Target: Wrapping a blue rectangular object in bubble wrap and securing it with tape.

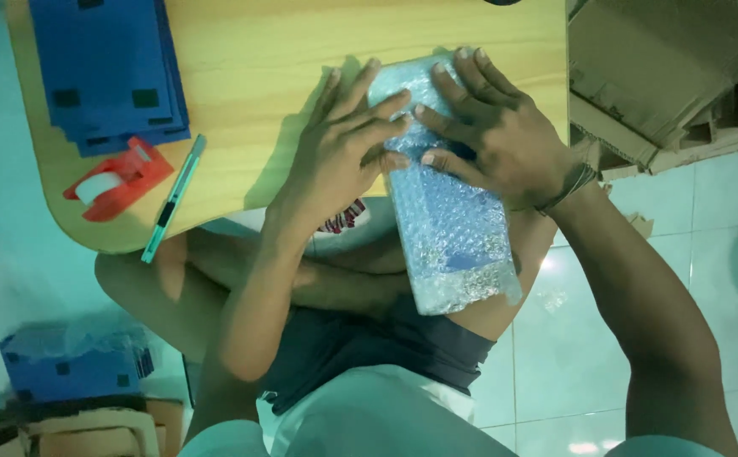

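Head cam looking straight down: both hands are pressed onto a bubble-wrapped package (447, 211), a longish block with something blue showing through the wrap. Its far end sits on the edge of a light wooden table (301, 51) and the near end sticks out over the person's lap. The left hand (343, 144) lies flat with fingers spread across the far-left part of the wrap, and the right hand (492, 127) comes in from the right, its fingers laid over the same far end, so the fingertips of the two hands meet or nearly overlap on top of it. Neither hand is closed around it, they're more pinning the wrap down than gripping. There's a thin bracelet (565, 188) on the right wrist. Off on the left of the table there's a stack of blue flat sheets (106, 68), a red tape dispenser (119, 178) just near of that, and a teal box cutter (174, 196) lying right beside the dispenser. Flattened cardboard (665, 76) sits on the tiled floor to the far right, and another blue pile (72, 364) is near left.
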